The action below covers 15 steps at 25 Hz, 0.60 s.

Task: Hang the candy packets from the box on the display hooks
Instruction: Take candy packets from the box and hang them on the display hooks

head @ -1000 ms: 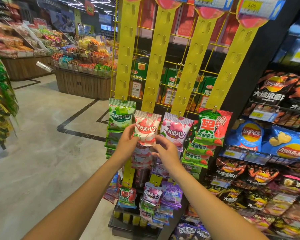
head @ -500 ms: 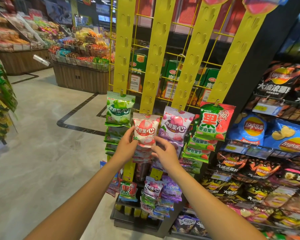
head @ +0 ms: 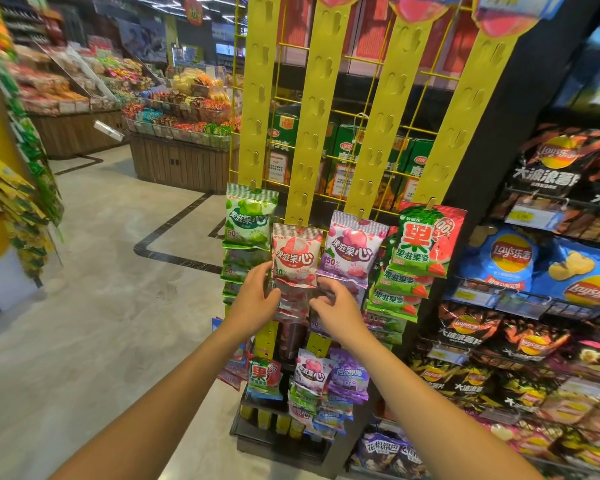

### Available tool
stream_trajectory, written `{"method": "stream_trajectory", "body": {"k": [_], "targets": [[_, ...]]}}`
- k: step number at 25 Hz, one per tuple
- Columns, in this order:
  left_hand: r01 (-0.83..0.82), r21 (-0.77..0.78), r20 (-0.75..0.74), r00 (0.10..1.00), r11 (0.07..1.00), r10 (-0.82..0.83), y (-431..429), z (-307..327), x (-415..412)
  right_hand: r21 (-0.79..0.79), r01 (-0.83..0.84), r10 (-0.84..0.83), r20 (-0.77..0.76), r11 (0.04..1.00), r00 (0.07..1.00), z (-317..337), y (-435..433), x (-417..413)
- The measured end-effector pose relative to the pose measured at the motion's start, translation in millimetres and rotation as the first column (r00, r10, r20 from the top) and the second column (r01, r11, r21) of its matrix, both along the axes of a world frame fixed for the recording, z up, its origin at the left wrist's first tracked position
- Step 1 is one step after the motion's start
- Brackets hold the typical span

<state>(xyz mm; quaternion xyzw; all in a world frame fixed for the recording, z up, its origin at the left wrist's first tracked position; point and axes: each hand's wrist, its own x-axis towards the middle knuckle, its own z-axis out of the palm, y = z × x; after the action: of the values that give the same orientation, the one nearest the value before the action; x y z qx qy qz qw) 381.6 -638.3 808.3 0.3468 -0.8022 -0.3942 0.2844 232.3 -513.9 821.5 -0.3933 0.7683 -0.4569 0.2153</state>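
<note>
Hanging the pink-and-white plastic candy packet (head: 294,256) on its yellow hook strip (head: 314,133) looks finished: left grip (head: 257,301) slack against its edge, right grip (head: 336,308) loosely curled, empty; next I fetch another.

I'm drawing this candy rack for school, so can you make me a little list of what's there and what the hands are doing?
Place: shop aisle
Rack: four yellow strips, upper hooks bare
Top packets, left to right: green packet, red packet, purple packet, watermelon packet
Left hand: fingers at the red packet's left edge
Right hand: loosely curled just under the red packet, holding nothing
Box: not seen
Right side: crisp bags
</note>
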Motion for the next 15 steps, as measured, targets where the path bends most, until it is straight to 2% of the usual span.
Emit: {"method": "stream_trajectory", "body": {"k": [2, 4, 6, 10, 15], "targets": [[0.000, -0.208, 0.114, 0.993, 0.978, 0.024, 9, -1, 2, 0.008, 0.002, -0.001, -0.060, 1.000, 0.998, 4, 16, -1], [0.039, -0.429, 0.239, 0.968, 0.902, 0.072, 22, -3, 1, 0.018, -0.005, 0.008, -0.169, 1.000, 0.986, 7, 38, -6], [0.123, -0.567, 0.314, 0.946, 0.814, 0.076, 39, -4, -5, 0.047, 0.003, 0.012, -0.323, 0.999, 0.946, 9, 67, -14], [0.250, -0.669, 0.354, 0.935, 0.700, 0.005, 86, -4, -33, 0.102, 0.068, 0.000, -0.551, 0.992, 0.835, 8, 135, -34], [0.377, -0.685, 0.397, 0.911, 0.623, -0.114, 185, -5, -85, 0.101, 0.228, -0.098, -0.689, 0.968, 0.718, 2, 255, -72]]}}
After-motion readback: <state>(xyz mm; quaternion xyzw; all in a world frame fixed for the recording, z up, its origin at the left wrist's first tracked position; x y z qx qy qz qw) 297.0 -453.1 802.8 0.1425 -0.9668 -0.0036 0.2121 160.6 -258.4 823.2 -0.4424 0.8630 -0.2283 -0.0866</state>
